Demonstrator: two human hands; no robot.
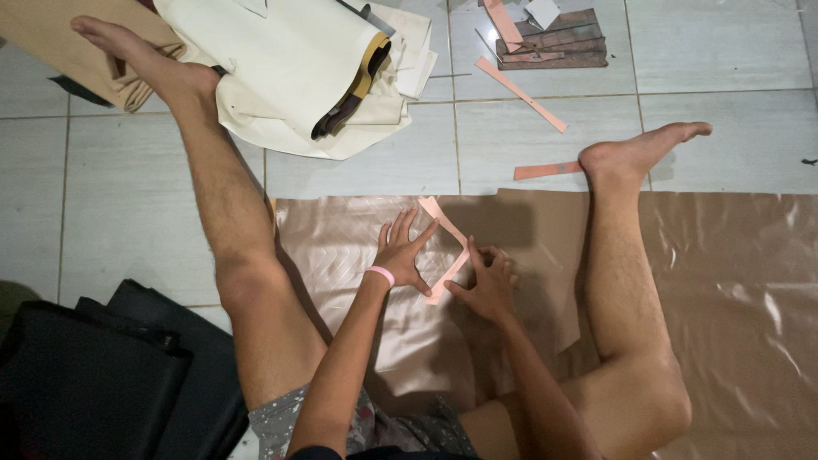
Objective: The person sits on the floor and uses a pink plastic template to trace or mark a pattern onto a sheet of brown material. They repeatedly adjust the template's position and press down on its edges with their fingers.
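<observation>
At 8 o'clock, folded black material point(102, 375) is piled on the tiled floor point(128, 196). At 11 o'clock, a heap of cream sheets point(290, 68) is seen, one bare foot point(128, 51) resting against it. The centre is taken up by a shiny tan sheet point(341, 247), scored with diagonal lines and spread flat between the legs.

On that sheet the left hand point(403, 255), a pink band point(380, 274) at its wrist, is laid flat with fingers spread and released, pressing down on a pink frame-shaped template point(443, 223). The template lies on the tan sheet at centre, tilted like a diamond. Just to the right, its lower edge is touched by the right hand point(487, 285); the fingers are curled, the fingertips pinched at the frame's rim. Whether a tool is held cannot be told.

At 1 o'clock, loose pink strips point(521, 95) lie on the tiles near a stack of brown pieces point(558, 43). At 3 o'clock, the brown sheet point(733, 281) runs on to the picture's edge.
</observation>
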